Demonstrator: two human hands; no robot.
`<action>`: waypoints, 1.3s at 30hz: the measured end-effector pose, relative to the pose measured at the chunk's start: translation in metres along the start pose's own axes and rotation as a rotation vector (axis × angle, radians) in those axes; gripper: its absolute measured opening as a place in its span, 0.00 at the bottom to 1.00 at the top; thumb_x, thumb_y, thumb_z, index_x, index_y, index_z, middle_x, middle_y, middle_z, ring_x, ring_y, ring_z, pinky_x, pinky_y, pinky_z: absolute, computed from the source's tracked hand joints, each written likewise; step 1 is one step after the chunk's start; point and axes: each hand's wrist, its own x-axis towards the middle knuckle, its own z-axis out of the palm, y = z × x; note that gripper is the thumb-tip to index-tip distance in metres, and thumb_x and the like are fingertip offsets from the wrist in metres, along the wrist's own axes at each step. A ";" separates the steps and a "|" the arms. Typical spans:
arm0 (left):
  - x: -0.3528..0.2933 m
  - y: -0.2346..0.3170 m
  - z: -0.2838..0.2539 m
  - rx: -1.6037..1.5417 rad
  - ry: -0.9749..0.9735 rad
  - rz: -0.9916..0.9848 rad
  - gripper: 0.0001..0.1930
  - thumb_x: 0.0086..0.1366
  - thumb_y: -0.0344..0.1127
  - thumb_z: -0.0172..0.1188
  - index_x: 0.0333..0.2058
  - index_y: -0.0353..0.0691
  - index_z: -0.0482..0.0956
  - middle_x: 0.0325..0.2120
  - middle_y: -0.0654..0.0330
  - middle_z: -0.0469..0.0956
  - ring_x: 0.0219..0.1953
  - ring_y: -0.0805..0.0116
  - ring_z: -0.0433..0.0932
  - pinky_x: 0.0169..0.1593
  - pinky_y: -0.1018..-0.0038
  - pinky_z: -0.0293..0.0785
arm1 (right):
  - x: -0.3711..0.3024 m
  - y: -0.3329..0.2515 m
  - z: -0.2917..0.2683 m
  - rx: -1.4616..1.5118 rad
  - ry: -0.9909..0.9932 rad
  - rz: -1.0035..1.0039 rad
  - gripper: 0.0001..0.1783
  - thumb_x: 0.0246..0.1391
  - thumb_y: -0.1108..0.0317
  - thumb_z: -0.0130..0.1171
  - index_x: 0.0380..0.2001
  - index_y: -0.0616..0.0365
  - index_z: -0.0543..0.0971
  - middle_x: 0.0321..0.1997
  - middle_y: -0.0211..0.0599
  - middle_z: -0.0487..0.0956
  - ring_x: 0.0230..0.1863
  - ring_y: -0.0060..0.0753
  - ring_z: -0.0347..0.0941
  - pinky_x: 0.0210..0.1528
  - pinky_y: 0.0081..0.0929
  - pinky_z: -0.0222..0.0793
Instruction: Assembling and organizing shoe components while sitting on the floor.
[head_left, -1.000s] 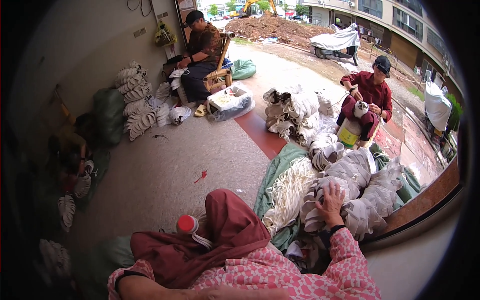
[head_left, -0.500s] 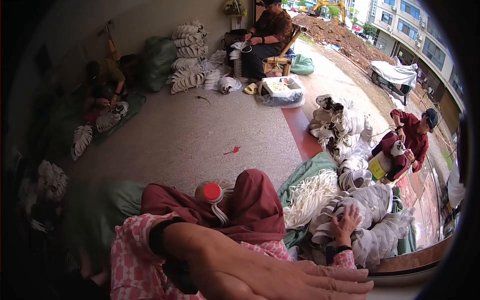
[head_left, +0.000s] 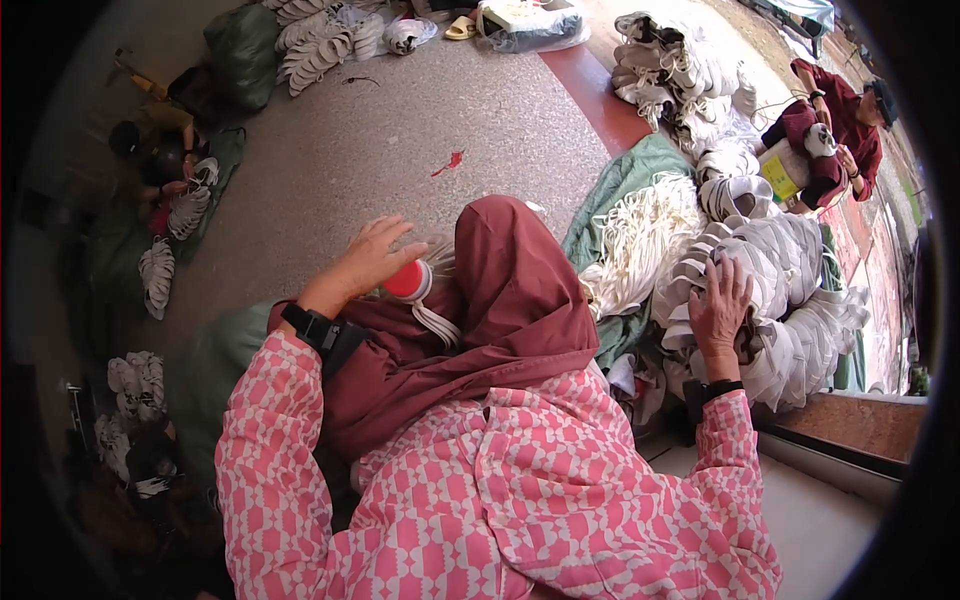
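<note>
My left hand (head_left: pixel 372 262) is open with its fingers stretched out, just beside and above a red round cap (head_left: pixel 408 279) on a white neck between my knees. White cord loops (head_left: pixel 437 325) hang below the cap; what it tops is partly hidden. My right hand (head_left: pixel 722 300) rests open, fingers spread, on a stack of nested light grey shoe uppers (head_left: pixel 780 260). To the left of that stack lies a heap of white shoelaces (head_left: pixel 648 235) on a green sack (head_left: pixel 650 158).
At right, a person in dark red (head_left: pixel 845 115) handles a shoe upper. Another person (head_left: pixel 160 150) works at far left near stacked uppers (head_left: pixel 190 212). More stacks of uppers (head_left: pixel 680 75) stand beyond the laces. A plastic-wrapped box (head_left: pixel 533 25) and a red scrap (head_left: pixel 449 164) are on the floor.
The view has tipped downward. My left hand has moved from close in front of the camera to beside the red cap. My right hand stays on the grey uppers.
</note>
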 end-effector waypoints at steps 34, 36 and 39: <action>0.006 0.015 0.043 -0.758 0.071 -0.324 0.10 0.62 0.31 0.57 0.36 0.29 0.80 0.40 0.54 0.80 0.44 0.70 0.76 0.50 0.75 0.68 | -0.028 -0.076 0.255 1.632 -0.169 1.655 0.07 0.41 0.66 0.53 0.25 0.57 0.73 0.24 0.34 0.74 0.24 0.33 0.73 0.32 0.30 0.73; 0.009 0.013 0.046 -0.775 0.053 -0.299 0.10 0.63 0.31 0.56 0.37 0.29 0.80 0.40 0.55 0.80 0.43 0.71 0.76 0.50 0.76 0.68 | 0.003 -0.069 0.236 1.675 -0.009 1.671 0.07 0.42 0.66 0.53 0.25 0.57 0.73 0.25 0.34 0.74 0.25 0.33 0.73 0.32 0.30 0.73; 0.003 0.007 0.046 -0.815 0.059 -0.335 0.10 0.63 0.31 0.56 0.38 0.29 0.80 0.39 0.57 0.80 0.41 0.73 0.76 0.49 0.77 0.69 | 0.054 -0.063 0.183 1.846 0.292 1.389 0.04 0.44 0.68 0.51 0.24 0.56 0.71 0.28 0.33 0.73 0.29 0.30 0.73 0.33 0.30 0.73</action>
